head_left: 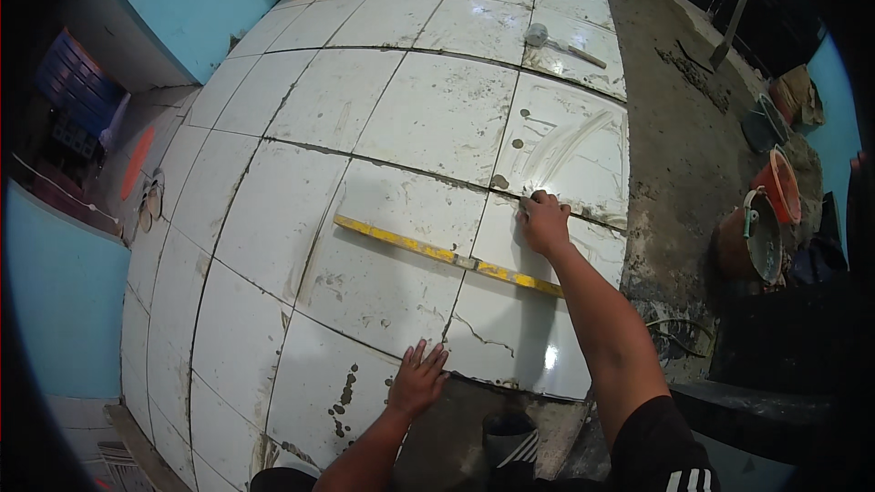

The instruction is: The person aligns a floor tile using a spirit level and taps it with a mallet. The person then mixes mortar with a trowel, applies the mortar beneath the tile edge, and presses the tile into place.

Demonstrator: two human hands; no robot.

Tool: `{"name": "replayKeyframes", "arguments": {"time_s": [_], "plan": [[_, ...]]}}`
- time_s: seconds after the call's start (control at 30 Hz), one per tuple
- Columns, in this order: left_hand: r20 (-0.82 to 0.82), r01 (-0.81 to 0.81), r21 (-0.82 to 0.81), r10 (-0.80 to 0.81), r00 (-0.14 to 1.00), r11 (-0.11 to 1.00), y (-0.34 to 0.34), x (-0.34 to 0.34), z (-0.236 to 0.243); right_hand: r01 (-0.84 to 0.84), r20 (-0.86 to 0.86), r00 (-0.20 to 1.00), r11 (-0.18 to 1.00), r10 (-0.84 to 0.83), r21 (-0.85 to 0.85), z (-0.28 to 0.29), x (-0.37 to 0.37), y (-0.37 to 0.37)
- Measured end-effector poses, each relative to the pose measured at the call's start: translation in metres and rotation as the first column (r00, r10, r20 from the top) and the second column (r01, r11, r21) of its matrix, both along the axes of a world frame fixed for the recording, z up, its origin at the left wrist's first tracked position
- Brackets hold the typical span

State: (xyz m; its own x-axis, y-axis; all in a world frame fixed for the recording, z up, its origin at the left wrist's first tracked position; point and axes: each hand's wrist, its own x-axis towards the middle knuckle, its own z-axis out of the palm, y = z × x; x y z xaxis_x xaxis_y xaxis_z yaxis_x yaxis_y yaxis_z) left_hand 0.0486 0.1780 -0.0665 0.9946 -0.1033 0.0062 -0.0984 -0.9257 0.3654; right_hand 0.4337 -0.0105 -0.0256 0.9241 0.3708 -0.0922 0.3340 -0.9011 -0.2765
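Note:
A large white floor tile (510, 328) lies in front of me, smeared with grey mortar. My right hand (544, 221) rests on its far edge at the joint, fingers curled down on the tile. Flat on the near left corner of the same tile lies my left hand (417, 381), fingers spread. Between the hands a long yellow spirit level (447, 255) lies across this tile and the one to its left. Neither hand holds anything.
White tiles (428, 109) cover the floor ahead and left. A rubber mallet (547, 39) lies on a far tile. Bare grey mortar bed (674, 146) runs along the right, with buckets (761, 228), a trowel pan and a shovel beyond. My shoe (510, 442) stands on untiled ground.

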Motion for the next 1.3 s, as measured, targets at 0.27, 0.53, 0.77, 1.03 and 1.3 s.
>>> {"name": "replayKeyframes", "arguments": {"time_s": [0.27, 0.53, 0.77, 1.03, 1.3], "plan": [[0.033, 0.006, -0.012, -0.006, 0.999, 1.0, -0.001, 0.004, -0.001, 0.067, -0.022, 0.998, 0.996, -0.066, 0.058, -0.012, 0.009, 0.002], [-0.003, 0.006, -0.021, -0.006, 1.0, 1.0, -0.001, 0.001, -0.005, 0.075, -0.052, 0.996, 0.997, -0.074, 0.017, -0.009, 0.007, 0.006], [-0.012, 0.017, -0.014, -0.017, 1.0, 1.0, 0.0, 0.0, -0.005, 0.083, -0.058, 0.995, 0.996, -0.082, 0.026, -0.009, 0.004, 0.008], [-0.002, 0.015, -0.028, -0.015, 1.0, 0.999, -0.002, -0.001, 0.002, 0.05, -0.029, 0.998, 0.999, -0.05, 0.007, -0.003, -0.001, 0.006], [0.107, 0.177, -0.134, -0.163, 0.981, 0.975, 0.006, 0.123, 0.028, 0.023, 0.226, 0.969, 0.943, -0.103, 0.332, -0.003, -0.016, -0.007]]}}
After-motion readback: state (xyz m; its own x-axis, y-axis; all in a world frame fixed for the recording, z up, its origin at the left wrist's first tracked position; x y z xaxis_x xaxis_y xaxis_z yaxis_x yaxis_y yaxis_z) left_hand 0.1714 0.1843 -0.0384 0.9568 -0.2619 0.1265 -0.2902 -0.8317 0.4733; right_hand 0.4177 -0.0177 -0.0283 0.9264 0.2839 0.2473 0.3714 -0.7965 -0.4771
